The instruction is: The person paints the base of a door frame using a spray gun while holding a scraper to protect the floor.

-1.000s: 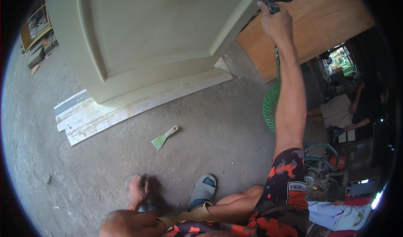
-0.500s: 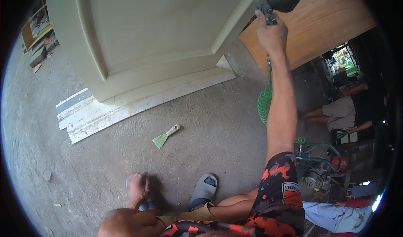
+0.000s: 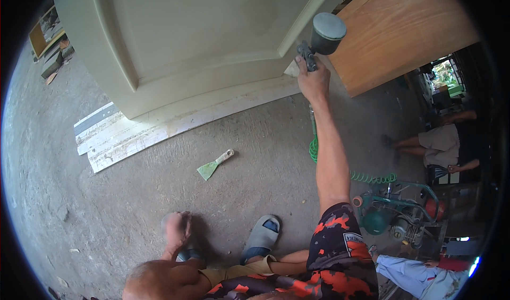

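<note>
With my right arm stretched forward, my right hand (image 3: pixel 316 83) is closed round the handle of a spray gun (image 3: pixel 307 55). A round dark cup with a pale lid (image 3: pixel 328 33) sits on top of the gun. Close to its left is the lower right corner of a greenish-grey painted panel door (image 3: pixel 196 39), with raised moulding and a darker patch on its face. My left hand (image 3: pixel 175 231) hangs low by my left foot, blurred, its fingers hard to make out. A green coiled air hose (image 3: pixel 313 150) runs down behind my right forearm.
White boards (image 3: pixel 180 127) lie under the door's lower edge. A putty knife (image 3: pixel 215 164) rests on the concrete floor. To the right stand a brown wooden panel (image 3: pixel 404 39) and an air compressor (image 3: pixel 393 220). Two other people (image 3: pixel 441 140) are at the right.
My right hand has moved left and down with the spray gun, from over the brown panel to the door's lower right corner. More of the hose and compressor shows.
</note>
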Available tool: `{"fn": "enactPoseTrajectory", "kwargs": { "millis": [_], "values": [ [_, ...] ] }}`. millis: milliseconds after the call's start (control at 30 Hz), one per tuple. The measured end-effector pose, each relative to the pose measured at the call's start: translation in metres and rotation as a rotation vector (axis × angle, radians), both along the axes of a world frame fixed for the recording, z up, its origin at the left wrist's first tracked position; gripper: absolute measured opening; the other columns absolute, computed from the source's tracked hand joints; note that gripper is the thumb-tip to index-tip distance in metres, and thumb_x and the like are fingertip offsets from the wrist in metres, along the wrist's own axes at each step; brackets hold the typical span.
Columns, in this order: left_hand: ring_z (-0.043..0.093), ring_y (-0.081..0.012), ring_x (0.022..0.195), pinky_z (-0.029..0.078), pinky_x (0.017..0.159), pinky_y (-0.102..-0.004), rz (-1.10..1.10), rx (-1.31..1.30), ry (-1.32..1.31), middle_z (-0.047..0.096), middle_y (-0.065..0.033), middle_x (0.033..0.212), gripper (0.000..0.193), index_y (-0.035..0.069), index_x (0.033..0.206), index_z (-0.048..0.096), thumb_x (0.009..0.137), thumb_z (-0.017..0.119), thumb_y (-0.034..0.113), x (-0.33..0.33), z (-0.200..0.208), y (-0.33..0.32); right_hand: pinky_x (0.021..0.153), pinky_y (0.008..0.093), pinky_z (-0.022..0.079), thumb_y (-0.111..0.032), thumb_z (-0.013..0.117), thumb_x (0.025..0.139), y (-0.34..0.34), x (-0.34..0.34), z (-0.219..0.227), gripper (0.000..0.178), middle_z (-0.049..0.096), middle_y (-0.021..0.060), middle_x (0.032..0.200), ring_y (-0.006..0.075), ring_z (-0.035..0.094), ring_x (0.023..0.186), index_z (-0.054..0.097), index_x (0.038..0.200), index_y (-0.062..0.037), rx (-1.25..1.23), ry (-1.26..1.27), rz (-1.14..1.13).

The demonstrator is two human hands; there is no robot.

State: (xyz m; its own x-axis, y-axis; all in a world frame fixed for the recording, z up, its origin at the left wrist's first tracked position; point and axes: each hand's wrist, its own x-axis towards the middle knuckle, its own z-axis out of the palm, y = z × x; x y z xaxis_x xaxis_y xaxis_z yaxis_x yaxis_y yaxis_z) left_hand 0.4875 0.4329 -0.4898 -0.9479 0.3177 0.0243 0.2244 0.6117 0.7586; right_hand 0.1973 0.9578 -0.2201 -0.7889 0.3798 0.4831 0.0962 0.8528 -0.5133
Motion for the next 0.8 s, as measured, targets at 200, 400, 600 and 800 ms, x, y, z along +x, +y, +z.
{"fn": "enactPoseTrajectory", "kwargs": {
  "millis": [200,400,600,800],
  "values": [
    [0.073,-0.0421,0.087,0.058,0.078,-0.0499,-0.007,0.007,-0.011,0.072,-0.0191,0.095,0.014,0.004,0.111,0.077,0.097,0.078,0.008,0.0,0.003,0.009,0.077,0.0522,0.056,-0.03,0.076,0.11,0.006,0.02,-0.061,0.036,0.076,0.0261,0.082,0.0467,0.076,0.079,0.075,0.105,0.0056,-0.048,-0.027,0.018],
    [0.073,-0.0416,0.087,0.058,0.078,-0.0495,0.005,0.009,0.007,0.072,-0.0188,0.095,0.015,0.004,0.111,0.078,0.097,0.079,0.008,0.001,-0.001,0.004,0.042,0.0314,0.037,-0.027,0.069,0.117,-0.029,0.046,-0.074,0.024,0.078,0.0073,0.09,0.0103,0.054,0.047,0.071,0.128,-0.0059,-0.67,-0.134,0.14],
    [0.073,-0.0407,0.088,0.059,0.077,-0.0486,-0.01,-0.018,-0.023,0.073,-0.0178,0.096,0.019,0.006,0.115,0.079,0.097,0.081,0.011,0.004,-0.004,0.002,0.039,0.0287,0.031,-0.028,0.068,0.118,-0.056,0.039,-0.072,0.023,0.072,0.0022,0.084,0.0056,0.046,0.044,0.066,0.119,-0.0058,-0.795,-0.055,-0.024],
    [0.074,-0.041,0.089,0.059,0.077,-0.049,-0.003,-0.028,-0.034,0.074,-0.0175,0.098,0.019,0.008,0.116,0.08,0.098,0.079,0.013,0.001,0.0,-0.001,0.04,0.028,0.032,-0.031,0.069,0.118,-0.116,0.035,-0.066,0.029,0.054,-0.0042,0.068,0.0053,0.043,0.045,0.066,0.101,-0.0077,-0.914,-0.173,0.078]
  ]
}}
